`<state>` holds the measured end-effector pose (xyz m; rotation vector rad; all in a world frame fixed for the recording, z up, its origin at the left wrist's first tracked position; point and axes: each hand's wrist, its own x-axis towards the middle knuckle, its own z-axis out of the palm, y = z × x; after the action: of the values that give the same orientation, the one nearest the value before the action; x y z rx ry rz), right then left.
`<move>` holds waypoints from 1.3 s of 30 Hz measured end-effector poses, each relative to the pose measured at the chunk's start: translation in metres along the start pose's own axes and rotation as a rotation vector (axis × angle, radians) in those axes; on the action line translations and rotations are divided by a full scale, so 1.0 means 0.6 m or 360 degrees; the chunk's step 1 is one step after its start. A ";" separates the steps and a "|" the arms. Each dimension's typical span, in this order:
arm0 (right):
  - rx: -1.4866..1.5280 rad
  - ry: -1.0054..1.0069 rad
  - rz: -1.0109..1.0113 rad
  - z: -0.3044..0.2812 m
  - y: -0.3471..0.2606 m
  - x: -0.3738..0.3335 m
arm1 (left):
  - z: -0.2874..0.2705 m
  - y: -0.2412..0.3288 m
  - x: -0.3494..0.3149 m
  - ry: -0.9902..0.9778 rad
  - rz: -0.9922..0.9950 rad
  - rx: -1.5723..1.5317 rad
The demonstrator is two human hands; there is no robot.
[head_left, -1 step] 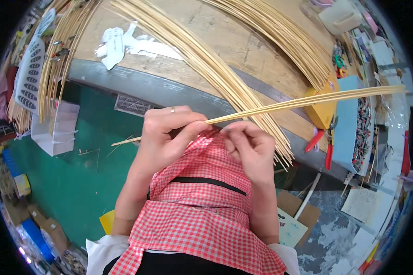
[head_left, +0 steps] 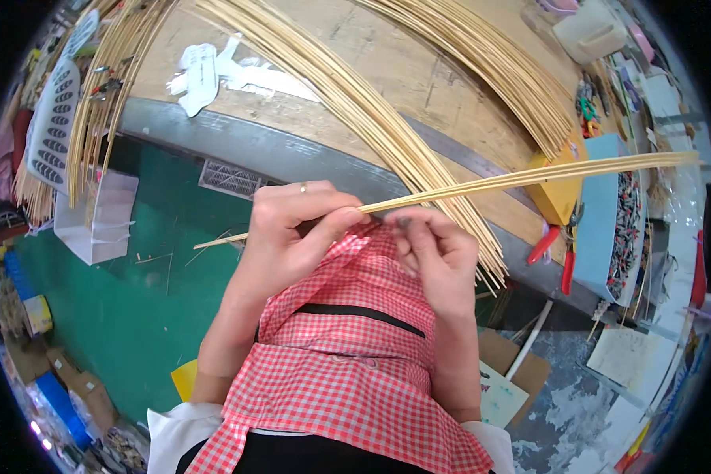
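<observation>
My left hand [head_left: 296, 229] is closed in a pinch around a thin bundle of pale cane sticks [head_left: 521, 175]. The bundle runs out to the right above the workbench, and its short end pokes out left of the hand. A ring sits on one finger. My right hand [head_left: 434, 245] is just below the bundle, thumb and forefinger pressed together, with a small greyish patch at their tips too small to name. Under the held bundle, a larger bundle of canes [head_left: 363, 103] lies slantwise over the bench edge. Beneath both hands is my red-and-white checked apron [head_left: 340, 371].
Another cane bundle [head_left: 482, 63] lies at the far right of the workbench [head_left: 245, 150]. Red-handled pliers [head_left: 567, 253] hang by a yellow holder [head_left: 553, 193] and a blue box [head_left: 604, 213] of small dark and red pieces. A white bin [head_left: 95, 217] stands left on the green floor.
My right hand has shifted slightly right, and the greyish patch at its fingertips shows more plainly. My left hand keeps its pinch on the canes.
</observation>
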<state>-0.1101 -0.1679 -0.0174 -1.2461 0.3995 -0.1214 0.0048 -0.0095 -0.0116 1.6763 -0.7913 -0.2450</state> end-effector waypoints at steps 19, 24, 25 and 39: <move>-0.0108 0.0066 -0.0510 0.024 0.030 -0.019 | 0.018 -0.005 -0.004 0.0084 0.0286 0.0061; -0.0095 0.0149 -0.0555 0.027 0.039 -0.020 | 0.017 -0.002 -0.005 0.0091 0.0272 0.0052; -0.0026 0.0152 -0.0556 0.028 0.040 -0.021 | 0.017 -0.002 -0.006 0.0096 0.0275 0.0049; -0.0253 0.0262 -0.0728 0.038 0.025 -0.014 | 0.020 -0.007 -0.006 0.0010 0.0241 0.0007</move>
<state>-0.1116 -0.1399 -0.0232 -1.4743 0.2629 -0.5947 -0.0032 -0.0166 -0.0195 1.6116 -0.9099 -0.1330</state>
